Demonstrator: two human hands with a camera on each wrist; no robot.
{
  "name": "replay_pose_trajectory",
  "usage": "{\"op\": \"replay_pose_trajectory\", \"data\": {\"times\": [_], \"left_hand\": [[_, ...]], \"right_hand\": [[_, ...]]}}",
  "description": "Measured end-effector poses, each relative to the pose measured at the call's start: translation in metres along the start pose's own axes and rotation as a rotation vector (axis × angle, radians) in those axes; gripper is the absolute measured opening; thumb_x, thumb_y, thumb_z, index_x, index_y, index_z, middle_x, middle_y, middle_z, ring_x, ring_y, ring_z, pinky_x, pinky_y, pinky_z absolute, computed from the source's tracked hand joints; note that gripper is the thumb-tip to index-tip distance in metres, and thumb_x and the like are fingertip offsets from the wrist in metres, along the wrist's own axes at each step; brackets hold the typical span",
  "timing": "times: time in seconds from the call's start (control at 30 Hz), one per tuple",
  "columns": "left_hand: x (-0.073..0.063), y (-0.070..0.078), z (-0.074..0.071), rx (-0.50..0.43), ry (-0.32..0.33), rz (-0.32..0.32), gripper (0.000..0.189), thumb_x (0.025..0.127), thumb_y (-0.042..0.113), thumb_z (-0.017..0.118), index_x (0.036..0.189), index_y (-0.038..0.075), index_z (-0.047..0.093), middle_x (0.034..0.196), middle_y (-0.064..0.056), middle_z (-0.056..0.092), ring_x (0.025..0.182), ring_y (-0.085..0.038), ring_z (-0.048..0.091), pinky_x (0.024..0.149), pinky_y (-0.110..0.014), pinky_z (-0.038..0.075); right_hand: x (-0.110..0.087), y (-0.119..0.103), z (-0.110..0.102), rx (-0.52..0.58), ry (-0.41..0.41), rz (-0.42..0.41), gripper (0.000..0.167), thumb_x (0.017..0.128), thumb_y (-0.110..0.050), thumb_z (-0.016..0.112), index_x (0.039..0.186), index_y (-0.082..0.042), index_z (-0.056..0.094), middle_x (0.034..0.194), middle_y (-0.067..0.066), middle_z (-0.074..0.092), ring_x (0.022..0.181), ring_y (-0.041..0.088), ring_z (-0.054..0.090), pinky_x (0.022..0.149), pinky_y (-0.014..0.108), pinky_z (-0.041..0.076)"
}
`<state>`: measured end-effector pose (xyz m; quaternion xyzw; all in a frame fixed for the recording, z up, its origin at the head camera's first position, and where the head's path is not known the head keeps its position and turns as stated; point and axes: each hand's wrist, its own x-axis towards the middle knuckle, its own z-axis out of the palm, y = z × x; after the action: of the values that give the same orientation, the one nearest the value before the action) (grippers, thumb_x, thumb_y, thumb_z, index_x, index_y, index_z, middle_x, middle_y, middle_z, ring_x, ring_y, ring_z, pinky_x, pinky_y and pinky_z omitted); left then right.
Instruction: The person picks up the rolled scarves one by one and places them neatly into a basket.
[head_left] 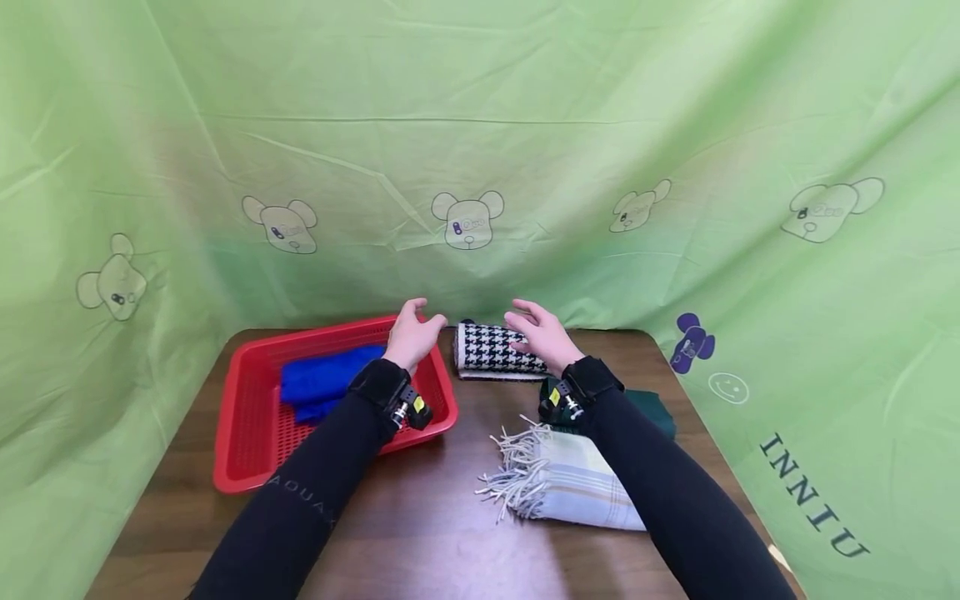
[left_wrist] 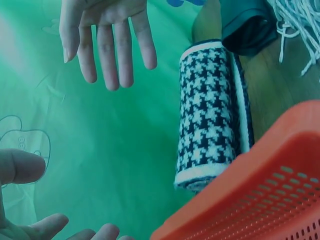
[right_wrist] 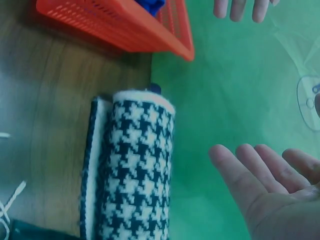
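Note:
A rolled black-and-white houndstooth scarf point(head_left: 495, 350) lies at the back of the table, between my two raised hands. My left hand point(head_left: 412, 337) hovers by the right rim of the red basket point(head_left: 247, 450), fingers spread and holding nothing. Above the scarf's right end is my right hand point(head_left: 546, 337), also unfolded and without anything in its grasp. Folded blue cloth point(head_left: 322, 379) rests inside the basket. In the left wrist view the houndstooth scarf point(left_wrist: 205, 110) is apart from both hands. The right wrist view shows the right hand point(right_wrist: 280, 200) beside the roll, not touching it.
A pale plaid scarf with fringe point(head_left: 577, 483) lies at the right of the wooden table point(head_left: 420, 533). Dark green folded cloth point(head_left: 651, 410) is behind it, partly covered by my right arm. A green curtain point(head_left: 465, 150) hangs around the table's back and sides.

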<state>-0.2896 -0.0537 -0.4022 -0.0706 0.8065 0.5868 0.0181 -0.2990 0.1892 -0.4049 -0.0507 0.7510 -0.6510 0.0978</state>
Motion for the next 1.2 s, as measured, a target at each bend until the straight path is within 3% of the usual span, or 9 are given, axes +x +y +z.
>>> {"op": "replay_pose_trajectory", "data": {"times": [0.47,0.77,0.87,1.07,1.2], "left_hand": [[0.002,0.003,0.025,0.023,-0.025,0.004,0.069,0.097,0.025,0.064,0.160,0.009,0.043,0.165,-0.019,0.043,0.151,-0.034,0.041,0.121,-0.045,0.038],[-0.004,0.010,0.045,0.004,-0.047,0.007,0.067,0.100,0.024,0.063,0.160,0.006,0.041,0.164,-0.021,0.042,0.150,-0.036,0.042,0.121,-0.047,0.038],[-0.004,0.010,0.051,-0.002,-0.048,0.007,0.067,0.100,0.023,0.063,0.161,0.005,0.040,0.165,-0.020,0.042,0.148,-0.035,0.043,0.121,-0.046,0.039],[0.000,0.010,0.065,0.025,-0.054,-0.015,0.068,0.100,0.024,0.064,0.161,0.006,0.041,0.164,-0.018,0.044,0.137,-0.035,0.049,0.114,-0.044,0.043],[0.004,0.009,0.075,0.049,-0.054,-0.047,0.067,0.101,0.027,0.063,0.161,0.007,0.042,0.164,-0.019,0.045,0.141,-0.035,0.048,0.117,-0.044,0.042]], "right_hand": [[-0.005,0.013,-0.029,-0.027,0.065,-0.001,0.061,0.115,-0.020,0.051,0.166,0.002,0.027,0.163,0.030,0.041,0.152,0.041,0.041,0.120,0.057,0.042],[-0.004,0.021,-0.045,-0.055,0.095,0.008,0.062,0.115,-0.022,0.051,0.166,0.002,0.027,0.163,0.031,0.041,0.152,0.041,0.041,0.115,0.048,0.049],[-0.002,0.025,-0.050,-0.048,0.100,0.022,0.063,0.115,-0.022,0.051,0.167,0.002,0.027,0.164,0.030,0.040,0.153,0.041,0.039,0.118,0.051,0.046],[-0.002,0.030,-0.061,-0.041,0.108,0.031,0.064,0.115,-0.021,0.050,0.167,0.004,0.023,0.166,0.031,0.036,0.154,0.042,0.036,0.122,0.059,0.037],[-0.001,0.035,-0.066,-0.040,0.117,0.034,0.065,0.115,-0.021,0.049,0.167,0.006,0.020,0.166,0.033,0.034,0.155,0.044,0.035,0.122,0.060,0.036]]}}
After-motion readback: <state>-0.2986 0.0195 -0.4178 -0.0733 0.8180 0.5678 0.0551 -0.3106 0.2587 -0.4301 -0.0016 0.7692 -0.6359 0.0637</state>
